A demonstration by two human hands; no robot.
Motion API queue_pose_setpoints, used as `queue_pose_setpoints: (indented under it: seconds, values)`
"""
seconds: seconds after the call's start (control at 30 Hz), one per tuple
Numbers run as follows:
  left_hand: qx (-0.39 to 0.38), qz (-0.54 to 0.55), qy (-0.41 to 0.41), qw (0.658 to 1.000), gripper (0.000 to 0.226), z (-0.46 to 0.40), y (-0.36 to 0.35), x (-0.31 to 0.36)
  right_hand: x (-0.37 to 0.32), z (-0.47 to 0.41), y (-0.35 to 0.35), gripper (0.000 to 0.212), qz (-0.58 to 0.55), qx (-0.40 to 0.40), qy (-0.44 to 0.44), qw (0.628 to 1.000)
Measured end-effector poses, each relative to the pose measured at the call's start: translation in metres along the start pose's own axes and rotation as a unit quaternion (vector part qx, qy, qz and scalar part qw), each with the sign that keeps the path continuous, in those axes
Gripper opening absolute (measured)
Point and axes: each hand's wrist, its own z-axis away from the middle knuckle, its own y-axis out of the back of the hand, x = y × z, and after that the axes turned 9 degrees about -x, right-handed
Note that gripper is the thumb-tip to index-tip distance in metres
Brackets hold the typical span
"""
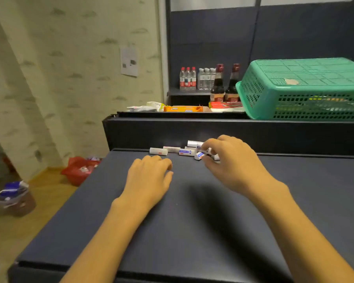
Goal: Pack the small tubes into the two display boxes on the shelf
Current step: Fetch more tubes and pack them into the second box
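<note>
Several small white tubes with blue and red labels lie in a loose row at the back of the dark shelf top. My right hand is over the right end of the row, its fingers curled round a few of the tubes. My left hand rests on the shelf just in front of the leftmost tube, fingers loosely bent, holding nothing. An orange display box lies on the higher shelf behind.
A green plastic basket lies upside down at the right on the upper shelf. Dark sauce bottles, water bottles and packets stand behind. A red bag and a bin are on the floor at left.
</note>
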Motion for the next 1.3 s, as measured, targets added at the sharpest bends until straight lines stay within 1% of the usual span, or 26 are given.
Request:
queue_pose_setpoints:
  seconds: [0.17, 0.27, 0.43, 0.7, 0.9, 1.07, 1.23, 1.3]
  values:
    - [-0.005, -0.012, -0.031, 0.999, 0.023, -0.043, -0.008, -0.030, -0.022, -0.041, -0.027, 0.031, 0.017, 0.003, -0.020, 1.000]
    - [-0.006, -0.011, -0.034, 0.999, 0.028, -0.061, -0.021, -0.036, -0.030, -0.058, -0.048, 0.030, 0.021, 0.001, -0.032, 0.999]
    - [0.030, 0.007, -0.036, 0.999, 0.034, -0.074, -0.042, -0.045, -0.032, -0.083, -0.079, 0.030, 0.039, 0.025, -0.017, 0.999]
    - [0.060, 0.082, 0.017, 0.995, 0.041, -0.079, -0.056, -0.062, -0.040, -0.107, -0.110, 0.027, 0.063, 0.052, -0.004, 0.997]
    - [0.036, 0.102, 0.015, 0.994, 0.044, -0.081, -0.060, -0.065, -0.036, -0.111, -0.121, 0.033, 0.067, 0.020, -0.020, 0.997]
    - [0.032, 0.094, 0.013, 0.995, 0.044, -0.081, -0.060, -0.064, -0.033, -0.113, -0.123, 0.035, 0.070, 0.003, -0.040, 0.997]
    - [0.041, 0.088, 0.013, 0.995, 0.034, -0.080, -0.058, -0.064, -0.032, -0.113, -0.125, 0.029, 0.031, 0.035, -0.045, 0.998]
    - [0.046, 0.097, 0.014, 0.994, 0.032, -0.079, -0.058, -0.064, -0.031, -0.112, -0.124, 0.027, 0.024, 0.035, -0.038, 0.998]
